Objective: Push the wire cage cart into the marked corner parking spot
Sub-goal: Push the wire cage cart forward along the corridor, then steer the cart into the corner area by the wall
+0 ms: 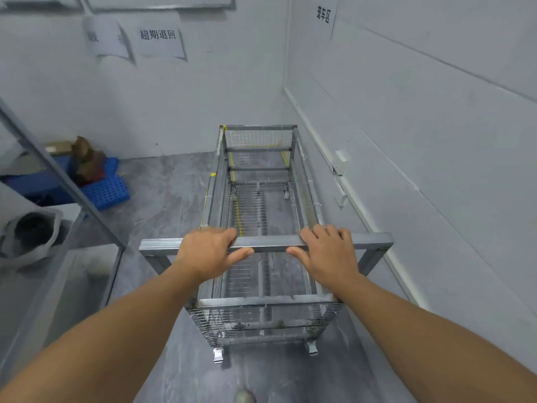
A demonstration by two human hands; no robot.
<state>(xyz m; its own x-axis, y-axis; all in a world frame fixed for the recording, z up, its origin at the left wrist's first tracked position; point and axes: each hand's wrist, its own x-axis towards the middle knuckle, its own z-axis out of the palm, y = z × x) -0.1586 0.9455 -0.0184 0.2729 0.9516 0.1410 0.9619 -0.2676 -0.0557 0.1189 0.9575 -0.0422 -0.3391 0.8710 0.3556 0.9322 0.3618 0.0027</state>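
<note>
A tall, empty wire cage cart [258, 181] of grey metal stands lengthwise in front of me, its far end close to the room's corner. Both hands grip its near top bar [270, 245]. My left hand [210, 251] wraps the bar left of centre, thumb underneath. On the right of centre, my right hand [328, 250] holds the same bar the same way. Yellow floor tape [238, 212] marking the spot shows through the mesh under the cart and along its left side. The cart's right side runs near the right wall.
The white right wall [421, 146] has a small socket box [340, 162] close beside the cart. At left stand a grey shelf frame [72, 196], a grey roll [32, 231] and a blue plastic pallet [107, 190] with brown items. Paper signs hang on both walls.
</note>
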